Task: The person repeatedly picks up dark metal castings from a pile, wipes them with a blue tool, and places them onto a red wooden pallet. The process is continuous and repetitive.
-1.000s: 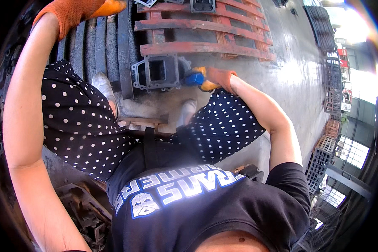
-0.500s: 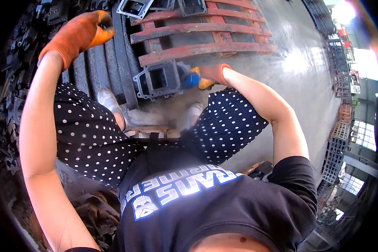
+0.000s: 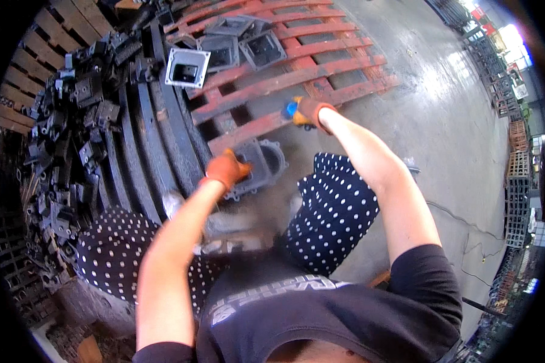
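A grey cast metal housing [image 3: 260, 156] with a flanged, bolt-holed rim sits low between my feet, at the near edge of the red pallet. My left hand [image 3: 225, 168], in an orange glove, is closed on its left side; the fingertips are partly blurred. My right hand [image 3: 310, 114], gloved the same way, is closed around a small blue object [image 3: 291, 109] just beyond the housing, apart from it. Most of the blue object is hidden by the fingers, so its kind is unclear.
On the red slatted pallet [image 3: 290, 81] lie several square metal housings [image 3: 262, 49], with a lighter one [image 3: 188, 68] at its left edge. Dark metal beams [image 3: 148, 130] run on the left, beside a heap of dark castings [image 3: 91, 91]. Grey concrete floor [image 3: 430, 103] stretches right.
My left hand has come down from the upper left onto the housing. The right hand has moved away from the housing, farther out, still with the blue object. The view has shifted.
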{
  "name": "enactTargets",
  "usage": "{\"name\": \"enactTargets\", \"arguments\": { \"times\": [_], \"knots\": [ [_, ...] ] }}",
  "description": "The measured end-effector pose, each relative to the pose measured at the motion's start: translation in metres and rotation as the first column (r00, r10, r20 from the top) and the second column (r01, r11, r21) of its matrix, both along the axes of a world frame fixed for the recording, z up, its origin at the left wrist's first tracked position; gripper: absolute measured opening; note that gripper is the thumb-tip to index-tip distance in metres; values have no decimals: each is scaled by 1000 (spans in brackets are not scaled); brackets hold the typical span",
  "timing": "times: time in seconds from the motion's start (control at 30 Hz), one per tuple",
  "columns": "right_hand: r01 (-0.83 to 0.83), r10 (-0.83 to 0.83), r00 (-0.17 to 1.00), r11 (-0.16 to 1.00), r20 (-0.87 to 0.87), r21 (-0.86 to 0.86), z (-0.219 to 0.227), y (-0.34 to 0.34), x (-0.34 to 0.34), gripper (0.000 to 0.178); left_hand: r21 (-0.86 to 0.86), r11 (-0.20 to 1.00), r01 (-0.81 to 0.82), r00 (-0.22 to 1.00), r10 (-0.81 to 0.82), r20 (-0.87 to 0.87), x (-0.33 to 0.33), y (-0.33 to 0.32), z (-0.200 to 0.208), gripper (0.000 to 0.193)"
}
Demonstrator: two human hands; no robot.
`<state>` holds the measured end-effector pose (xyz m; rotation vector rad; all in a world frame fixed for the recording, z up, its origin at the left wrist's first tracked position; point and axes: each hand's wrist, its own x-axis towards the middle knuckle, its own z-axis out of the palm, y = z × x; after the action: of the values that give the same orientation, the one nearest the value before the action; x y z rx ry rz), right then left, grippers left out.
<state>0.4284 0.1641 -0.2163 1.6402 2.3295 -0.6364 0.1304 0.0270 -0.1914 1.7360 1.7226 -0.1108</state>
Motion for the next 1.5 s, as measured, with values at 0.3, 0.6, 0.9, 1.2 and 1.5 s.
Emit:
{"name": "enactTargets", "arguments": {
  "times": [0.3, 0.6, 0.9, 1.2, 1.5],
  "knots": [
    [178, -158, 975, 975, 156, -130, 29, -6, -29, 47, -93, 840, -534, 836, 508, -208, 124, -24, -85, 111],
    [236, -216, 970, 947, 111, -219, 43, -10, -24, 31, -126, 834, -537, 831, 496, -253, 112, -11, -106, 100],
    [287, -288, 957, 948, 11, -134, 61, -20, -29, 47, -495, 699, -516, 329, 695, 639, 35, -17, -75, 39],
    [358, -359, 933, 920, 21, -157, 69, -21, -40, 43, -593, 740, -318, -269, 529, 805, -12, 108, 3, 20],
    [387, -406, 909, 906, -97, -171, 74, -29, -35, 41, 285, 738, -611, 591, 186, 785, -54, 344, 43, 56]
  ]
}}
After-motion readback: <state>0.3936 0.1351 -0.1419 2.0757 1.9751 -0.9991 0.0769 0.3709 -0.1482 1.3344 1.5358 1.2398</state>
